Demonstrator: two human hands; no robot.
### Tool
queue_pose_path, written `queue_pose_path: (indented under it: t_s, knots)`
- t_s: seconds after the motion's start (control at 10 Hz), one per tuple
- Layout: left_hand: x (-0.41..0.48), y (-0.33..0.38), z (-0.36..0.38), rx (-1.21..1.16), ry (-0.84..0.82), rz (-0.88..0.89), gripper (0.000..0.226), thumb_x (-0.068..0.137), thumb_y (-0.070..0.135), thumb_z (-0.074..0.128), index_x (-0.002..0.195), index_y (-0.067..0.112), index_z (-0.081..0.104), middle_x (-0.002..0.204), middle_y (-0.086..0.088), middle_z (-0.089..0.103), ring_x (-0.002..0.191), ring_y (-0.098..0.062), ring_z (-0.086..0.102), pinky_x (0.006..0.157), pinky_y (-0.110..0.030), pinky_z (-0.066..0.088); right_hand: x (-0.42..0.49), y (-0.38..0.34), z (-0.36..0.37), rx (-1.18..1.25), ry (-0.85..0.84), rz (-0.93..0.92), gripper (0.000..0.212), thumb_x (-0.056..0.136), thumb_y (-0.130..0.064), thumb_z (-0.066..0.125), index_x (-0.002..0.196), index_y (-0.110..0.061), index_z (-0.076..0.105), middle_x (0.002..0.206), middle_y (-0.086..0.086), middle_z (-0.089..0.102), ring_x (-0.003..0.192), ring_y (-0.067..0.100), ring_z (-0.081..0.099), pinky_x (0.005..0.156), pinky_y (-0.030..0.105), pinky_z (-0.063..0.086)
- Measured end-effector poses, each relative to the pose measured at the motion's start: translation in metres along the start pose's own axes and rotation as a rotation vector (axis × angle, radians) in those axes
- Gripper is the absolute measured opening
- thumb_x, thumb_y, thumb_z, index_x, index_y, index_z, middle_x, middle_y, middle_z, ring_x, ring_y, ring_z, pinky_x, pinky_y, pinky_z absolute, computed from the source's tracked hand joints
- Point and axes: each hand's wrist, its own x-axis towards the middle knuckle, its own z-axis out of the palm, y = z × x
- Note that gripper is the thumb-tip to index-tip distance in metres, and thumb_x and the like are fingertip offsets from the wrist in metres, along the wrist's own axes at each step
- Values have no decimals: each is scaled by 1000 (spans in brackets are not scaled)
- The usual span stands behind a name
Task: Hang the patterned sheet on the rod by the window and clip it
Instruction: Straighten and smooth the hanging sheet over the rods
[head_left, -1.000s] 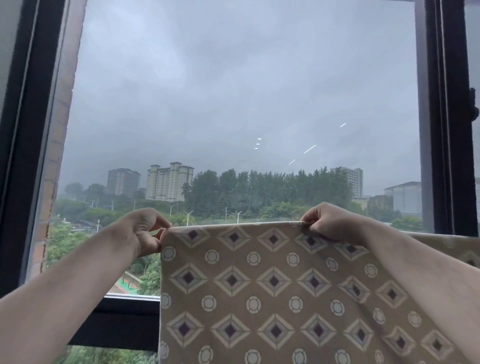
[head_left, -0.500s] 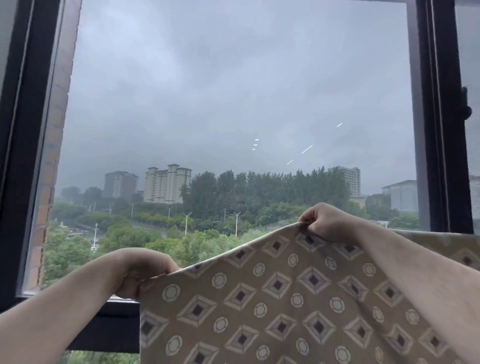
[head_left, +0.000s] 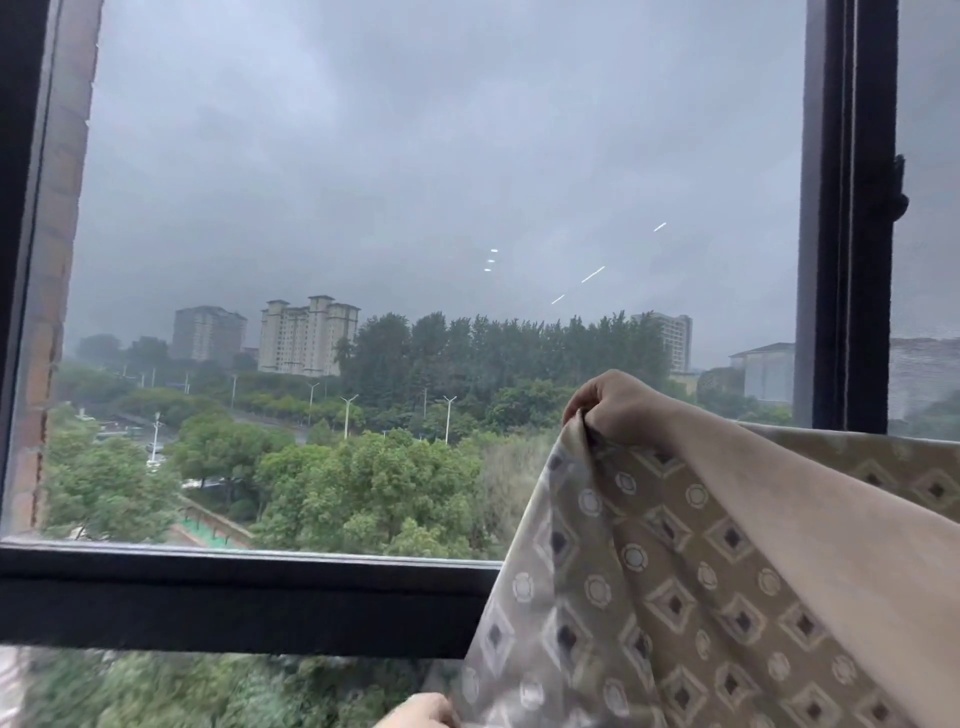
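The patterned sheet (head_left: 670, 597), tan with diamonds and circles, hangs in folds at the lower right in front of the window. My right hand (head_left: 615, 408) pinches its top edge, fingers curled over the cloth, held up at mid height. My left hand (head_left: 423, 714) shows only as a sliver at the bottom edge, touching the sheet's left border; its fingers are cut off by the frame. No rod or clip is in view.
A large window pane fills the view, with a dark horizontal frame bar (head_left: 234, 597) below and a dark vertical frame post (head_left: 847, 218) at the right. A brick reveal (head_left: 52, 260) runs down the left side.
My left hand dropped from the sheet's top corner to the bottom edge of view, and the sheet's left side fell with it. My right hand stayed up. The view shifted left.
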Motion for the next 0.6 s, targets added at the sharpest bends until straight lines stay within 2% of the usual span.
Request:
queue_pose_path:
  t_s: [0.1, 0.2, 0.3, 0.4, 0.5, 0.6]
  knots:
    - [-2, 2, 106, 132, 33, 252, 31, 85, 50, 62, 107, 30, 64, 95, 22, 67, 90, 12, 61, 74, -8, 44, -4, -3, 1, -13, 8, -1, 43, 78, 7, 41, 78, -16, 77, 76, 4, 73, 70, 12, 64, 61, 20, 53]
    - [-18, -2, 169, -19, 99, 300, 36, 79, 47, 69, 111, 32, 62, 93, 29, 65, 93, 21, 57, 76, -3, 41, -11, -5, 1, -4, 19, -8, 44, 78, 8, 38, 86, -9, 78, 80, 8, 74, 71, 13, 65, 61, 19, 55]
    - [-36, -7, 151, -105, 98, 374, 44, 74, 44, 74, 114, 34, 58, 91, 34, 63, 93, 29, 51, 77, 2, 37, -15, -6, 2, -20, 15, -15, 45, 79, 8, 37, 86, -11, 77, 75, 1, 71, 69, 11, 63, 57, 16, 52]
    - [-50, -18, 34, -478, 373, 565, 54, 65, 42, 78, 109, 46, 47, 77, 59, 48, 88, 44, 34, 75, 10, 28, -17, -5, 2, -53, -2, -22, 45, 80, 7, 38, 88, -13, 77, 75, -2, 70, 70, 7, 62, 60, 17, 52]
    - [-78, -15, 8, -594, 430, 579, 56, 68, 32, 83, 116, 27, 56, 95, 34, 62, 94, 35, 45, 78, 8, 32, -17, -3, 3, -88, -28, -30, 44, 80, 5, 40, 91, -13, 78, 78, -2, 72, 75, 10, 64, 72, 25, 56]
    - [-83, -2, -16, -836, 367, 599, 26, 74, 16, 79, 95, 14, 64, 84, 3, 75, 89, -6, 70, 76, -16, 51, -16, 2, 6, -133, -44, -33, 41, 78, 4, 42, 85, -14, 77, 79, 2, 73, 77, 16, 65, 77, 35, 57]
